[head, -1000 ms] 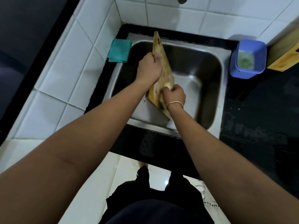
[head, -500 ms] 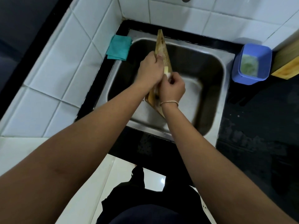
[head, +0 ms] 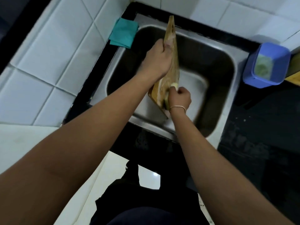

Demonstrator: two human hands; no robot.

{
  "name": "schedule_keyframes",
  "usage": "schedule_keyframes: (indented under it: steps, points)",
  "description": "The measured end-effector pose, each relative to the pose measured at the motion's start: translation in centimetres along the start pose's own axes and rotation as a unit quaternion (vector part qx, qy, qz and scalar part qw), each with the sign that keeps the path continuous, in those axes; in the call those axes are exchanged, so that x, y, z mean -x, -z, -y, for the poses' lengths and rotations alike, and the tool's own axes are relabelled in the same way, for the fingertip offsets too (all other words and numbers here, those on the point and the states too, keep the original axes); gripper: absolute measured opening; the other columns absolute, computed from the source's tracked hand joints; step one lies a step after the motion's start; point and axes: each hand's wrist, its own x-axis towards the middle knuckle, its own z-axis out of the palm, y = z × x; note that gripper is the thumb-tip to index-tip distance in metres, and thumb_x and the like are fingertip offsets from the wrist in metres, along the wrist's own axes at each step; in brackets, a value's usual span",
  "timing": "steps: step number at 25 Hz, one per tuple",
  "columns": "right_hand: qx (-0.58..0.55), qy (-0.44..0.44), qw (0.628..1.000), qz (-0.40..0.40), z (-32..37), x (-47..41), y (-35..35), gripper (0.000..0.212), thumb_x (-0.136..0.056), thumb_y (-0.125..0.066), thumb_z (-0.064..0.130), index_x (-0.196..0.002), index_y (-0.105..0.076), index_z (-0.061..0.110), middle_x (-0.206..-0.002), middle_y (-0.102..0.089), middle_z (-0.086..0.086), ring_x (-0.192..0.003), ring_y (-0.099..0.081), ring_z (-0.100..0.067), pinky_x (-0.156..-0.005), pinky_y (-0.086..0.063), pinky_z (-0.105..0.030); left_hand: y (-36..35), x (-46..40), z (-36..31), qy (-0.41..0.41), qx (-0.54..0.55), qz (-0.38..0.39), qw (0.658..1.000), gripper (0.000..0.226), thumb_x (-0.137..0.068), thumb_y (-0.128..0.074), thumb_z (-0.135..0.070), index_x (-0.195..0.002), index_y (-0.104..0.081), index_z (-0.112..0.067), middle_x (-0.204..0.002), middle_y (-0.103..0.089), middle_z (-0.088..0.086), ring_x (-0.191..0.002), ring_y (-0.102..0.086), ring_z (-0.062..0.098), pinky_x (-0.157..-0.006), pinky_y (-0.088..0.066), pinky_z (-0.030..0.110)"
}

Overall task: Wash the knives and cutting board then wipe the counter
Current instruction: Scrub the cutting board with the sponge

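Over the sink, head view: cutting board [head: 172, 62] stands on edge inside the sink [head: 227, 65], tilted, so runoff likely falls into the basin.
Left hand [head: 158, 60]: fingers wrapped round the board's upper edge, steadying it.
Right hand [head: 180, 98]: fingers closed on a yellow-green sponge [head: 167, 101], pressed against the board's lower face; scrubbing judged under way.
Knives: none visible.
Cloth [head: 124, 34]: teal, folded, on the sink's far-left corner, probably kept for wiping.
Table [head: 259, 143]: black, speckled with residue, not yet wiped.
Blue tub [head: 267, 65]: beside the sink's right rim.
Room: white tiled walls, pale floor.
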Motion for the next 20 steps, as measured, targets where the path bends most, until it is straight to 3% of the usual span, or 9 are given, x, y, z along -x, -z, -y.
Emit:
schedule_keyframes:
  steps: [2, 5, 7, 10, 13, 15, 17, 19, 20]
  points:
    - [-0.099, 0.096, 0.99, -0.044, 3.4, 0.3, -0.6, 0.032, -0.08, -0.064, 0.029, -0.056, -0.044, 0.024, -0.055, -0.044, 0.009, -0.054, -0.045, -0.001, -0.05, -0.034, -0.015, 0.3, 0.3, 0.1, 0.0, -0.001, -0.008, 1.0, 0.027, -0.107, -0.03, -0.037, -0.104, -0.054, -0.024, -0.092, -0.057, -0.011, -0.083, -0.056, 0.002, -0.067, -0.041, 0.025]
    - [-0.126, 0.16, 0.976, -0.072, 6.4, -3.7, -1.3, 0.028, -0.078, -0.065, 0.025, -0.057, -0.048, 0.026, -0.053, -0.046, 0.013, -0.051, -0.045, 0.005, -0.05, -0.034, -0.011, 0.3, 0.6, 0.2, -0.033, -0.048, -0.021, 0.998, 0.023, -0.106, -0.032, -0.032, -0.103, -0.052, -0.021, -0.087, -0.055, -0.012, -0.075, -0.053, -0.002, -0.058, -0.038, 0.016]
    - [-0.092, 0.12, 0.987, -0.055, 5.2, -6.8, -1.8, 0.021, -0.085, -0.065, 0.027, -0.064, -0.061, 0.024, -0.059, -0.054, 0.015, -0.06, -0.052, 0.007, -0.054, -0.036, -0.012, 0.6, 0.6, 0.6, -0.068, -0.086, -0.036, 0.993, 0.022, -0.105, -0.032, -0.031, -0.104, -0.051, -0.019, -0.085, -0.057, -0.01, -0.071, -0.054, 0.0, -0.063, -0.043, 0.022]
    - [0.024, -0.038, 0.998, 0.038, -0.1, -8.2, -1.1, 0.017, -0.093, -0.061, 0.038, -0.088, -0.066, 0.022, -0.088, -0.062, 0.001, -0.087, -0.06, -0.019, -0.074, -0.04, -0.022, 0.9, 1.3, -0.1, -0.096, -0.11, -0.022, 0.989, 0.034, -0.104, -0.034, -0.028, -0.133, -0.047, -0.013, -0.099, -0.065, -0.002, -0.076, -0.061, 0.012, -0.07, -0.049, 0.033]
    - [0.106, -0.129, 0.981, 0.094, -4.4, -6.3, 0.5, 0.027, -0.09, -0.061, 0.042, -0.081, -0.065, 0.017, -0.089, -0.063, -0.007, -0.089, -0.06, -0.03, -0.074, -0.039, -0.025, 0.3, 2.1, -1.6, -0.105, -0.133, 0.005, 0.985, 0.056, -0.1, -0.038, -0.02, -0.154, -0.023, -0.011, -0.109, -0.066, 0.005, -0.087, -0.065, 0.02, -0.08, -0.053, 0.039]
    - [0.089, -0.104, 0.989, 0.061, -3.9, -5.6, 0.4, 0.033, -0.086, -0.063, 0.041, -0.068, -0.061, 0.014, -0.07, -0.06, -0.005, -0.079, -0.061, -0.031, -0.067, -0.039, -0.026, 0.5, 2.3, -2.0, -0.1, -0.145, 0.006, 0.984, 0.058, -0.099, -0.039, -0.018, -0.154, -0.022, -0.011, -0.113, -0.066, 0.009, -0.094, -0.067, 0.028, -0.085, -0.054, 0.046]
    - [0.001, -0.036, 0.999, -0.004, -1.2, -6.3, -0.4, 0.036, -0.082, -0.066, 0.038, -0.057, -0.053, 0.015, -0.054, -0.05, 0.005, -0.058, -0.054, -0.014, -0.055, -0.039, -0.024, 0.6, 2.3, -2.0, -0.102, -0.16, -0.001, 0.982, 0.054, -0.1, -0.04, -0.02, -0.151, -0.025, -0.01, -0.111, -0.067, 0.011, -0.091, -0.067, 0.028, -0.078, -0.053, 0.043]
    - [-0.063, 0.042, 0.995, -0.059, 2.1, -8.0, -1.5, 0.033, -0.078, -0.069, 0.035, -0.055, -0.054, 0.017, -0.051, -0.05, 0.009, -0.05, -0.047, 0.0, -0.049, -0.035, -0.013, 0.7, 2.4, -1.8, -0.097, -0.185, -0.013, 0.978, 0.052, -0.1, -0.04, -0.023, -0.149, -0.028, -0.01, -0.108, -0.067, 0.01, -0.08, -0.064, 0.021, -0.067, -0.046, 0.036]
    - [-0.082, 0.063, 0.992, -0.069, 3.3, -9.1, -2.0, 0.028, -0.077, -0.069, 0.033, -0.058, -0.058, 0.018, -0.054, -0.054, 0.009, -0.05, -0.048, 0.002, -0.051, -0.036, -0.013, 0.7, 2.3, -1.6, -0.094, -0.197, -0.019, 0.976, 0.051, -0.101, -0.04, -0.023, -0.149, -0.028, -0.011, -0.106, -0.067, 0.008, -0.073, -0.06, 0.016, -0.063, -0.042, 0.03]
